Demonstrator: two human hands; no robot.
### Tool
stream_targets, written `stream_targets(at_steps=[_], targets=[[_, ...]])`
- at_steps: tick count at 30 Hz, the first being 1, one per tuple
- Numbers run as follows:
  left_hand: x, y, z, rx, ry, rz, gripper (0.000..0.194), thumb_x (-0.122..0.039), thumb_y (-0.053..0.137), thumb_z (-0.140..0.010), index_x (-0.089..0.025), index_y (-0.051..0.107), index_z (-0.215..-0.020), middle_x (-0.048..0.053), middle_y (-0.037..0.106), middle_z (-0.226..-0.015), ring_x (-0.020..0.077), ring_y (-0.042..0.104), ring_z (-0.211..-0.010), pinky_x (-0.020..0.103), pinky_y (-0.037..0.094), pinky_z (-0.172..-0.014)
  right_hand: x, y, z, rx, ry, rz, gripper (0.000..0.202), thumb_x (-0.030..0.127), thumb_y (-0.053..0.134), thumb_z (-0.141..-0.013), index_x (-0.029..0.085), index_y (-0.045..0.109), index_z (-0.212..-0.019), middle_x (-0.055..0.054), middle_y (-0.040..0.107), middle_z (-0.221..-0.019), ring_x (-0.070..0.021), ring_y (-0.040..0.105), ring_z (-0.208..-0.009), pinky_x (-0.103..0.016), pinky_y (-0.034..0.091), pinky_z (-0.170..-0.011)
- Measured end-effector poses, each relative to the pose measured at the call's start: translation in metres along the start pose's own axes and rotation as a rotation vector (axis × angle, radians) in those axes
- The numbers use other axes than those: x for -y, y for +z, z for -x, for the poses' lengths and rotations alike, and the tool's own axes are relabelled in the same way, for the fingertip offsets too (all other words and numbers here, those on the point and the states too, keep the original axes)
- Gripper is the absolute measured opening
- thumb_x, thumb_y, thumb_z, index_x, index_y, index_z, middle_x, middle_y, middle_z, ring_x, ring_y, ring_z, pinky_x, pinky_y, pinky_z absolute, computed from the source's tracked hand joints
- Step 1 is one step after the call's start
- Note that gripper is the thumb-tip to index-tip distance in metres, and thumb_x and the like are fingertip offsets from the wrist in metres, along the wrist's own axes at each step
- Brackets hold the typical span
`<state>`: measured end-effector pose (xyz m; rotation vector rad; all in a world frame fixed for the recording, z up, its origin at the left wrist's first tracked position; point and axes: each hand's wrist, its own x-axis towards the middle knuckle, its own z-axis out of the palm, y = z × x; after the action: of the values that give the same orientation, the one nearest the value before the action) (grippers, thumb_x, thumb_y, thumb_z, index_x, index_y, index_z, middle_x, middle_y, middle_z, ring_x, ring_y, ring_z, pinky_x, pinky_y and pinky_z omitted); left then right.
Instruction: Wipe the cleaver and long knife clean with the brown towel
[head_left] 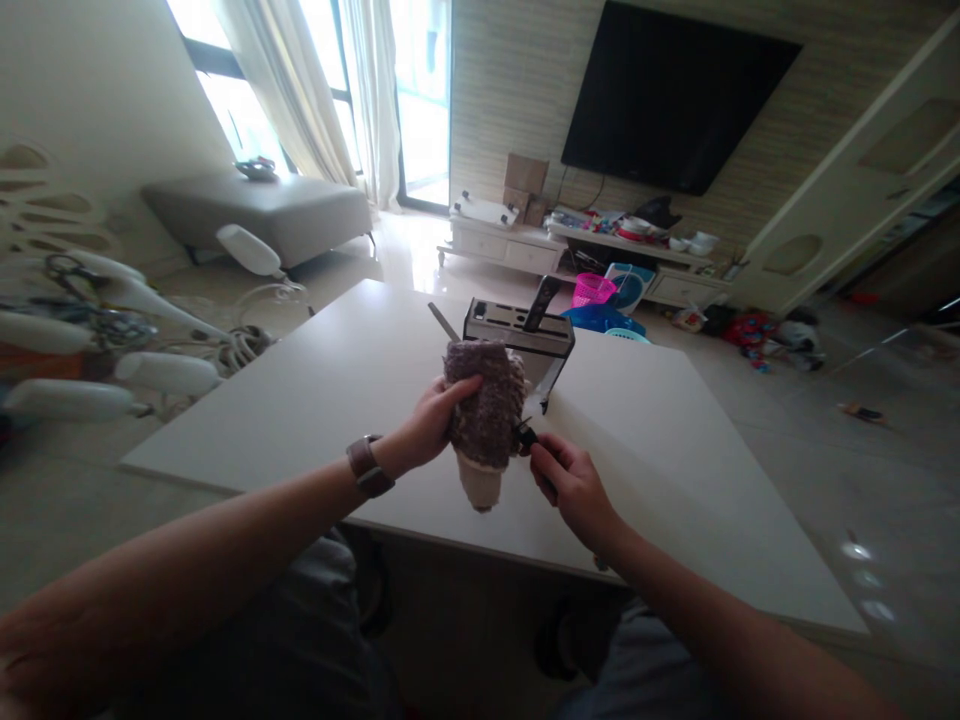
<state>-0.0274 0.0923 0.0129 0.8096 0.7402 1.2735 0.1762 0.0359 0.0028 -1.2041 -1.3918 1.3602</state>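
My left hand [441, 420] grips a thick, purplish-brown, rough-looking piece [486, 415] from its left side, thumb across its front. The piece is held above the white table, and its lower end is pale and tapered; I cannot make out its kind. In my right hand [574, 478], the fingers are closed on a small black-handled tool [526, 436]. The tool's tip is at the right edge of the piece, and its working end is too small to name. Just behind stands a black and grey knife block [517, 322] with one black handle [541, 303] sticking up.
The white table [637, 480] spreads before me. A flat grey strip [443, 322] shows left of the block. White lamp arms [169, 373] and cables crowd the floor at left. Beyond are a grey bench [262, 205], a pink basket [592, 290] and a cluttered TV cabinet [525, 252].
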Motion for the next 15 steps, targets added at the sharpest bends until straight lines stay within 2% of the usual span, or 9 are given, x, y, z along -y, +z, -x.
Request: stream_targets(at_steps=[3, 5, 7, 11, 15], targets=[[0.015, 0.012, 0.016, 0.07, -0.011, -0.106, 0.041, -0.038, 0.091, -0.068, -0.013, 0.076, -0.097, 0.011, 0.08, -0.099, 0.026, 0.074, -0.088, 0.035, 0.059, -0.082, 0.001, 0.001, 0.003, -0.045, -0.113, 0.081, 0.033, 0.053, 0.064, -0.091, 0.021, 0.062, -0.084, 0.0, 0.056, -0.066, -0.0166, 0.052, -0.063, -0.027, 0.042, -0.056], [0.021, 0.016, 0.023, 0.047, -0.012, -0.104, 0.039, -0.038, 0.09, -0.069, -0.013, 0.076, -0.096, 0.01, 0.08, -0.096, 0.0245, 0.073, -0.086, 0.034, 0.058, -0.081, 0.003, 0.002, 0.005, -0.058, -0.179, 0.151, 0.028, 0.048, 0.062, -0.093, 0.021, 0.065, -0.09, -0.004, 0.065, -0.078, -0.021, 0.06, -0.078, -0.03, 0.048, -0.068], [0.024, 0.018, 0.026, 0.017, -0.021, -0.088, 0.037, -0.038, 0.089, -0.07, -0.013, 0.076, -0.094, 0.009, 0.08, -0.093, 0.0231, 0.072, -0.082, 0.033, 0.058, -0.078, 0.004, 0.002, 0.007, -0.046, -0.2, 0.201, 0.025, 0.044, 0.06, -0.095, 0.02, 0.066, -0.092, -0.005, 0.067, -0.085, -0.0222, 0.061, -0.082, -0.032, 0.049, -0.072], [0.023, 0.018, 0.023, -0.014, -0.003, -0.102, 0.033, -0.036, 0.088, -0.068, -0.014, 0.076, -0.088, 0.007, 0.078, -0.086, 0.0203, 0.07, -0.075, 0.03, 0.057, -0.072, 0.006, 0.002, 0.007, -0.03, -0.192, 0.224, 0.023, 0.041, 0.06, -0.094, 0.02, 0.068, -0.09, -0.003, 0.064, -0.077, -0.0205, 0.058, -0.074, -0.031, 0.048, -0.067], [0.02, 0.019, 0.018, -0.05, 0.019, -0.113, 0.034, -0.037, 0.087, -0.069, -0.013, 0.076, -0.091, 0.008, 0.079, -0.086, 0.0212, 0.071, -0.075, 0.03, 0.057, -0.071, 0.008, 0.004, 0.004, -0.033, -0.181, 0.183, 0.024, 0.043, 0.061, -0.093, 0.02, 0.068, -0.09, -0.004, 0.067, -0.08, -0.0208, 0.058, -0.077, -0.031, 0.049, -0.069]])
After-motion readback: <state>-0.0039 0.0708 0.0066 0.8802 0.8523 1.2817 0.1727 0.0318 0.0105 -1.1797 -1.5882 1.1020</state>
